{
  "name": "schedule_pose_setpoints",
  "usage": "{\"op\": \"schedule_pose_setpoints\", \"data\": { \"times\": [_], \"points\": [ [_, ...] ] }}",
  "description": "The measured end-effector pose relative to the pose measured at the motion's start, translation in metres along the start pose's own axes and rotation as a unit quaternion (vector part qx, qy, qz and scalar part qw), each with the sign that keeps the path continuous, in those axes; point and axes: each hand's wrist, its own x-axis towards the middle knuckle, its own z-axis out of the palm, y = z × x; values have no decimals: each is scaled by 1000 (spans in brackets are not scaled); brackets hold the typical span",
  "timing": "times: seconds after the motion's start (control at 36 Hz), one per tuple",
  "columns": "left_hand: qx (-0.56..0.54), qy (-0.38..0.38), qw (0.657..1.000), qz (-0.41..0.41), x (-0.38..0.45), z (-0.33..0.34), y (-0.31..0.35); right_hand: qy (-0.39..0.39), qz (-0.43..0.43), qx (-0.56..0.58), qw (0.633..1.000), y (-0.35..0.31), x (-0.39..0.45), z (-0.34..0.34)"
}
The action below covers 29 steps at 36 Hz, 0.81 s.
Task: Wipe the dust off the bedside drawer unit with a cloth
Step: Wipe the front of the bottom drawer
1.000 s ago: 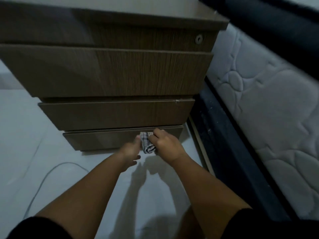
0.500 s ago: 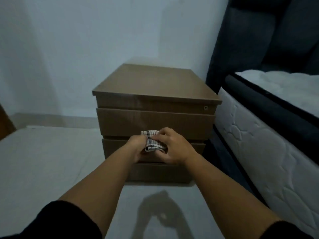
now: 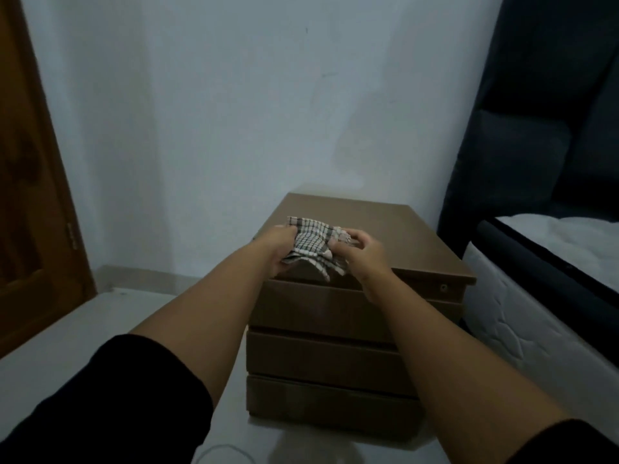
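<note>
A brown wooden bedside drawer unit with three drawer fronts stands against the pale wall. A checked black-and-white cloth is spread between both my hands above the front edge of the unit's top. My left hand grips the cloth's left side. Its right side is pinched in my right hand. The lower cloth edge hangs just over the top drawer.
A bed with a white mattress and dark headboard stands close on the right. A wooden door is at the left. A thin cable lies on the light floor near the unit's base.
Both hands rose with the cloth from the bottom drawer front to the top's front edge. The bunched cloth has been opened out between them, and my view lifted.
</note>
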Motion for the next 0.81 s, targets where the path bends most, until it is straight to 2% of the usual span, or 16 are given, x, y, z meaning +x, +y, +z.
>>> {"op": "schedule_pose_setpoints", "data": {
  "times": [0.06,0.11,0.22,0.28,0.33,0.42,0.56,0.64,0.75,0.81],
  "points": [
    [29,28,999,14,14,-9,7,16,-4,-6,1000,-8,13,6],
    [122,58,990,32,29,-16,13,28,-12,-24,999,-15,25,14],
    [321,128,936,72,51,-26,20,61,-31,-71,995,-21,52,31],
    [370,160,911,86,65,-29,20,74,-35,-103,991,-21,64,41],
    [363,182,910,87,81,-33,17,79,-32,-133,987,-21,74,50],
    [307,192,927,98,99,-40,10,79,-38,-178,980,-12,93,63],
    [330,171,922,110,118,-52,-1,42,-28,-233,971,7,118,75],
    [389,147,902,113,125,-58,-5,9,-18,-290,957,16,126,79],
    [456,148,865,152,125,-58,-7,71,-34,-395,915,27,134,85],
    [474,141,852,170,123,-57,-8,77,-66,-415,904,27,132,86]
  ]
}}
